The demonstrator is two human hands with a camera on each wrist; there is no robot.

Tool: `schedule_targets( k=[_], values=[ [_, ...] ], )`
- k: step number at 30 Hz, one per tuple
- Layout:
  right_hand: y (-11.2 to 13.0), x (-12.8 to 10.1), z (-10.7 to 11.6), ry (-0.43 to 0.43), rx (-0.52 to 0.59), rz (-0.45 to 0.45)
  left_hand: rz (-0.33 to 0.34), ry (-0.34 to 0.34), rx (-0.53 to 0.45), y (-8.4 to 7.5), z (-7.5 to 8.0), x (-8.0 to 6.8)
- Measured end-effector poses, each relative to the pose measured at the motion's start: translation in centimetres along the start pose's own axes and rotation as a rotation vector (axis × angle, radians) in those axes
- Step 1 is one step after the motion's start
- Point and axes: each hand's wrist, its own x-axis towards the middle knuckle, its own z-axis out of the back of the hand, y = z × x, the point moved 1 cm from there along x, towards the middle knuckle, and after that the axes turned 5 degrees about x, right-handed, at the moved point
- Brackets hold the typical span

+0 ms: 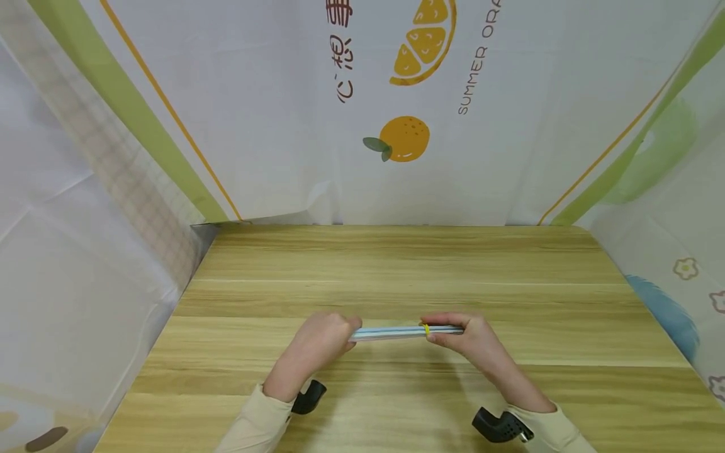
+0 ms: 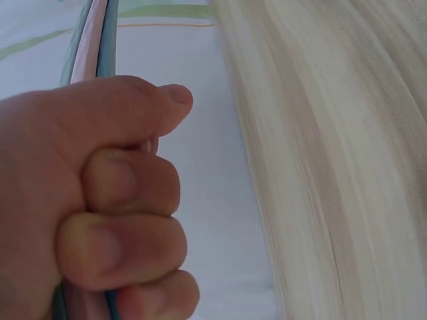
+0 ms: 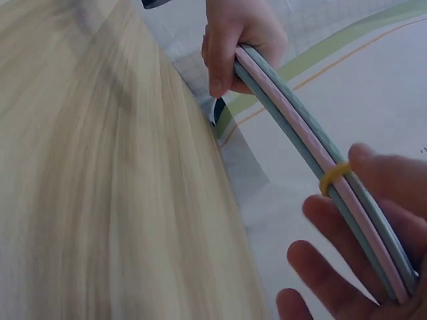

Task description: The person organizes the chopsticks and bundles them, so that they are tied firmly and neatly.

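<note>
A slim bundle of pale blue and pink strips (image 1: pixel 396 331), bound by a yellow rubber band (image 1: pixel 426 328), is held level just above the wooden table (image 1: pixel 396 264). My left hand (image 1: pixel 325 343) grips its left end in a fist; the left wrist view shows that hand (image 2: pixel 100 200) curled round the strips (image 2: pixel 100 40). My right hand (image 1: pixel 470 340) holds the right end at the band. In the right wrist view the bundle (image 3: pixel 300 133) lies bowed across the curled fingers (image 3: pixel 333 267), with the band (image 3: pixel 333 177) just beyond them and the left hand (image 3: pixel 233 33) at the far end.
A white cloth backdrop printed with oranges (image 1: pixel 403 138) and lettering hangs behind the table. Cloth walls with green stripes (image 1: pixel 130 119) close both sides. Black wrist camera mounts (image 1: pixel 308 397) sit on both sleeves. Bare wood stretches around the hands.
</note>
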Motion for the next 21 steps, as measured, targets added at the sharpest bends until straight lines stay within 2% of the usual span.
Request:
schedule_targets(
  k=[3, 7, 11, 15, 21],
  values=[
    [0.2, -0.3, 0.6, 0.011, -0.15, 0.089, -0.003, 0.01, -0.002, 0.0, -0.1, -0.1],
    [0.8, -0.7, 1.2, -0.019, -0.457, 0.23, -0.006, 0.003, 0.009, 0.0, -0.2, -0.1],
    [1.2, -0.7, 1.2, 0.049, -0.663, 0.357, -0.017, -0.003, 0.031, 0.0, -0.3, -0.1],
    [1.5, -0.5, 0.6, 0.132, -0.782, 0.453, -0.041, 0.007, 0.057, -0.2, -0.5, 0.0],
    [1.7, -0.4, -0.1, 0.175, -0.828, 0.501, -0.037, 0.017, 0.048, -0.3, -0.5, -0.1]
  ],
)
